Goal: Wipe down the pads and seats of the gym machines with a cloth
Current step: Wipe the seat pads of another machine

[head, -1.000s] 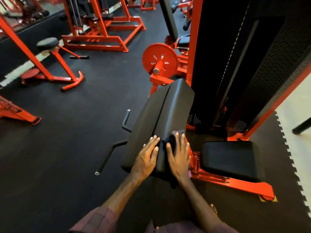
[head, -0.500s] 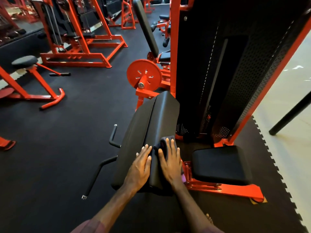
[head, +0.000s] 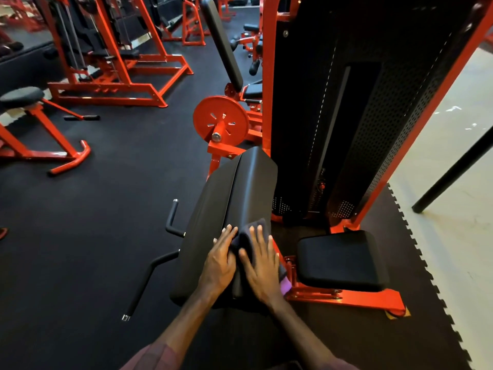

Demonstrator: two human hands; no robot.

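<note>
A long black two-part pad (head: 240,188) of a red gym machine stretches away from me in the head view. A dark cloth (head: 253,229) with a purple corner lies on its near right half. My right hand (head: 262,265) presses flat on the cloth with straight, spread fingers. My left hand (head: 220,260) rests flat on the left half of the pad, its fingers touching the cloth's edge. A lower black seat pad (head: 341,260) sits to the right on a red frame.
The black weight-stack tower (head: 346,116) rises just beyond the pad. A red disc (head: 220,121) and an upright back pad (head: 222,41) stand behind. Black handles (head: 149,273) jut out left. A round stool (head: 22,96) and red racks stand at far left.
The view has tilted up and shifted, so the pad sits lower in the frame. Both hands stay flat on the pad's near end with the cloth under the right one.
</note>
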